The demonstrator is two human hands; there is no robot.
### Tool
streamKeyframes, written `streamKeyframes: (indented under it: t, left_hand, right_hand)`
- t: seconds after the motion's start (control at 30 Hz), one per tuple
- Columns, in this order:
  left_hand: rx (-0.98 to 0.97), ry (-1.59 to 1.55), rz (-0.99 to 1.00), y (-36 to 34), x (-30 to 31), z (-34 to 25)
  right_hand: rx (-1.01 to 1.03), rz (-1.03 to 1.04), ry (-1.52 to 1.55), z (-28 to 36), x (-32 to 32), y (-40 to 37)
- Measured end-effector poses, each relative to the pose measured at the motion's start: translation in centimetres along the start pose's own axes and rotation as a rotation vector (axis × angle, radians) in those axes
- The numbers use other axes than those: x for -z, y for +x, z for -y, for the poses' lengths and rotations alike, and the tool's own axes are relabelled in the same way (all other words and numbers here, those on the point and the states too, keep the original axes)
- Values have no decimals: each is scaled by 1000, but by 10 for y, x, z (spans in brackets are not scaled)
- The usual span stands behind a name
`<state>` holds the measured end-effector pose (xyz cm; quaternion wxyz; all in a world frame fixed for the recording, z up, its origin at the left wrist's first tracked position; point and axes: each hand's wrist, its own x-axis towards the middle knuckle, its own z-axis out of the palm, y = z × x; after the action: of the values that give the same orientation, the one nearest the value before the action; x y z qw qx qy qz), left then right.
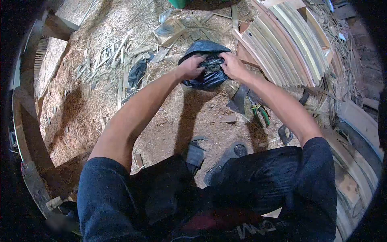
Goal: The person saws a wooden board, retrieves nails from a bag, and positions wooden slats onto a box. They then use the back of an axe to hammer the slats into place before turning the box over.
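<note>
A black plastic bag (204, 82) stands on the sawdust-covered ground with its mouth open upward, and dark, shiny contents show inside. My left hand (192, 67) is closed on the bag's left rim. On the opposite side, my right hand (234, 65) grips the right rim, fingers curled over the edge. The fingertips of both hands are partly hidden in the folds. What exactly lies inside the bag is too dark to tell.
Pliers with green handles (264, 116) lie below my right forearm. Curved wooden slats (282, 44) are stacked at the right. A small wooden box (170, 31) sits beyond the bag, and wood scraps (113, 54) are scattered to the left.
</note>
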<state>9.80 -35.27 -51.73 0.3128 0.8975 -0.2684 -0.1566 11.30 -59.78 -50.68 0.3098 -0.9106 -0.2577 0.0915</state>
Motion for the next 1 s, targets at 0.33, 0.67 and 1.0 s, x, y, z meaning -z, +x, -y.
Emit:
streamKeyframes:
  t: [0.33, 0.67, 1.0]
  left_hand:
    - [125, -145, 155, 6, 12, -4]
    - [167, -176, 137, 5, 11, -3]
    - [149, -198, 194, 3, 10, 1]
  right_hand:
    - [-21, 95, -39, -4, -2, 7]
    - [24, 86, -49, -3, -3, 0]
    - [16, 239, 16, 3, 12, 1]
